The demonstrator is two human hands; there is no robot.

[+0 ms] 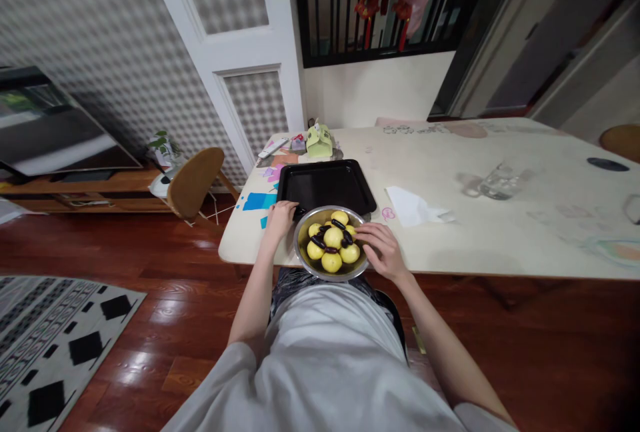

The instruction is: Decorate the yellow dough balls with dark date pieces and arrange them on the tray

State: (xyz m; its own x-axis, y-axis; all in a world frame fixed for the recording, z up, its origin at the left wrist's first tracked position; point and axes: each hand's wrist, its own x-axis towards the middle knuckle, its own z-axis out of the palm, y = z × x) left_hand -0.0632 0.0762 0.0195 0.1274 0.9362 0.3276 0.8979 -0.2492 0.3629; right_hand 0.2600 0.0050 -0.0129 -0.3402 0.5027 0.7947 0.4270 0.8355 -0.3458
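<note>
A steel bowl [301,260] stands at the table's near edge, just in front of me. In it lie several round yellow fruits [333,238], with small dark elongated fruits [318,241] scattered among them. My right hand [384,247] reaches over the bowl's right rim, fingers stretched toward the fruit; whether the fingertips touch any is unclear. To the left of the bowl, my left hand [283,217] rests with fingers extended at the near left corner of a black baking tray [325,185]. The tray lies flat behind the bowl, whose far rim overlaps its near edge in view.
Behind the tray sit a green tissue box [319,141] and a white remote [273,148]. A white paper sheet [411,208] lies right of the tray, and a glass mug [500,182] stands farther right. A wooden chair [196,183] is beyond the table's left side.
</note>
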